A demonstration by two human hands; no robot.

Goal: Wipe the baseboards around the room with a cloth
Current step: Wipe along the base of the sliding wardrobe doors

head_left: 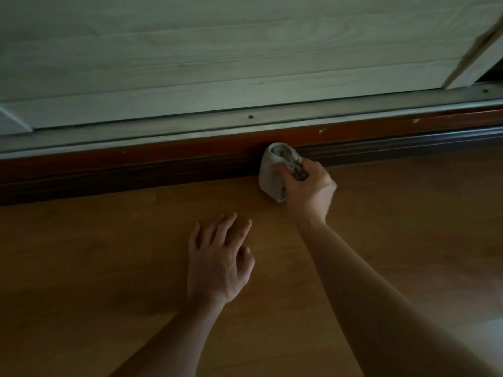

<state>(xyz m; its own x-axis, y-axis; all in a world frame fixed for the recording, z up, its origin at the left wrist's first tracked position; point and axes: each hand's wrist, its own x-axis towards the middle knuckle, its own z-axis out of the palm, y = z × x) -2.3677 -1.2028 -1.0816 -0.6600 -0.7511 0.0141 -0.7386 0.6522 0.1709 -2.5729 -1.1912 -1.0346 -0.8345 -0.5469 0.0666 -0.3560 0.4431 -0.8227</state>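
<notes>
Cloth (270, 176) was seen bunched into a soft, rounded wad, pale grey on its outer folds and darker and mottled along the crumpled edge nearest the fingers. It was held by the right hand (310, 187), whose grip was closed firmly round the wad, with the fingers curled over its top. The wad was pressed against the baseboard (136, 174) near the middle of its visible run, and its lower end was set at the joint where board and floor (95, 254) met.

The baseboard was shown as a long, dark brown moulding, glossy and ridged with fine horizontal grooves. It was capped by a flat reddish-brown strip (190, 141) marked with a few small pale chips. Above the strip a dull grey metal track (190, 125) was laid, smooth and straight, with two round screw heads set into it. Over the track a broad panel (190, 50) of pale, whitish wood grain was seen, and the slanted edge of a second such panel could be made out at the upper right.

The left hand (217, 263) was spread over the floor with its grip wide and nothing held, the fingers straight and fanned apart; whether the palm touched the boards could not be told. The floor was made of smooth orange-brown planks with a faint grain and a low sheen.
</notes>
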